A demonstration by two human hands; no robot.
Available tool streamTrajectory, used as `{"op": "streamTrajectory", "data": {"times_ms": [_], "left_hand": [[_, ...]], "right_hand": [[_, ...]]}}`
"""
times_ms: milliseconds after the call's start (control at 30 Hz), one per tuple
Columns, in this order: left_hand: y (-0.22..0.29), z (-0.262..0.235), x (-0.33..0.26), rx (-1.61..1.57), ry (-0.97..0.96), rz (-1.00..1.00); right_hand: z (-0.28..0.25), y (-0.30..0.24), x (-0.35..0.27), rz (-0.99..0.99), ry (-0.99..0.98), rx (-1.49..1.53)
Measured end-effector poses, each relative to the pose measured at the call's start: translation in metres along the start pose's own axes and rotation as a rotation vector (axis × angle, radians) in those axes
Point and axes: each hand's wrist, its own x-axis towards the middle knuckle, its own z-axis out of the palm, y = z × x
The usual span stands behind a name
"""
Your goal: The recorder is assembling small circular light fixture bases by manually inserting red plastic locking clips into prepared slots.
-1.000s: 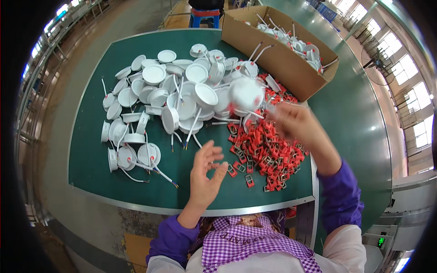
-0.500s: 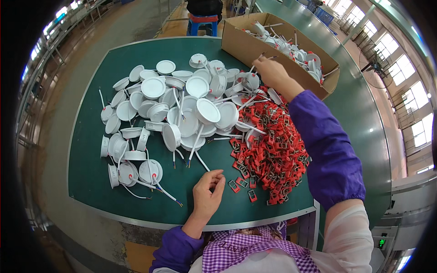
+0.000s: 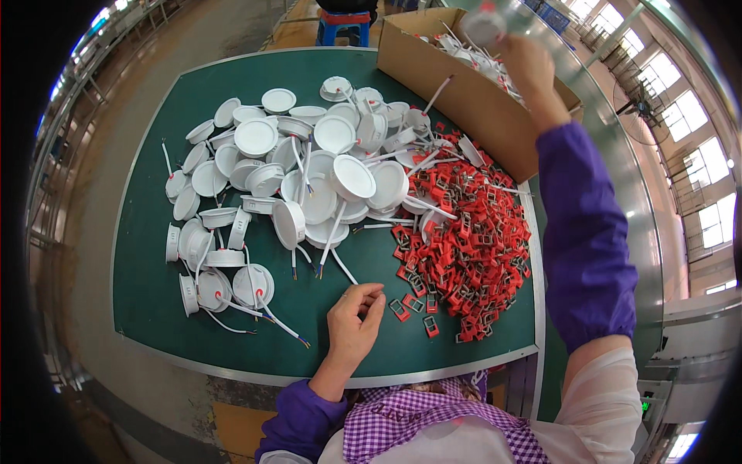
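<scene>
My right hand (image 3: 530,68) is raised over the far right cardboard box (image 3: 456,83), its fingers closed on a round white downlight (image 3: 483,28) with a red spot; motion blurs both. My left hand (image 3: 354,321) rests near the table's front edge, fingers curled against the thumb; whatever they hold, if anything, is hidden. A white cable (image 3: 344,267) from the pile ends just beside its fingertips. A heap of white downlights (image 3: 317,197) with cables covers the table's middle and left. Right of it lies a pile of red clips (image 3: 471,240) with metal frames.
The green table (image 3: 151,294) has a pale metal edge. More downlights with cables (image 3: 501,69) fill the box. Beyond the table stands a blue stool (image 3: 342,29) with a red top. A long green bench (image 3: 618,224) runs along the right.
My right hand has moved from beside the box's near wall up and over the box, carrying a downlight. My left hand stays almost where it was.
</scene>
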Motion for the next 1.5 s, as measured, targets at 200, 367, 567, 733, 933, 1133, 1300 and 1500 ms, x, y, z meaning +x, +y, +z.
{"op": "streamTrajectory", "data": {"times_ms": [200,367,567,733,933,1133,1300,1500], "left_hand": [[-0.005,-0.007,0.000,0.004,0.054,-0.027],[-0.003,-0.009,0.000,0.015,0.019,-0.046],[-0.004,-0.006,0.001,0.038,0.043,-0.025],[-0.003,-0.006,0.001,0.033,0.044,-0.030],[-0.004,-0.005,0.000,0.049,0.034,-0.027],[-0.004,-0.007,-0.003,-0.006,-0.005,-0.010],[-0.017,-0.012,-0.014,-0.245,-0.012,-0.001],[0.033,-0.030,-0.020,-0.877,-0.176,-0.164]], "right_hand": [[0.005,-0.054,-0.006,-0.180,-0.039,0.242],[0.064,-0.092,-0.058,-0.463,-0.398,0.175],[0.101,-0.094,-0.078,-0.343,-0.518,0.055],[0.107,-0.090,-0.091,-0.286,-0.602,0.290],[0.056,-0.097,-0.104,-0.256,-0.350,0.332],[-0.019,-0.085,-0.134,-0.276,-0.228,0.402],[-0.091,-0.081,-0.176,-0.266,0.020,0.737],[-0.140,-0.098,-0.236,-0.649,-0.381,0.891]]}}
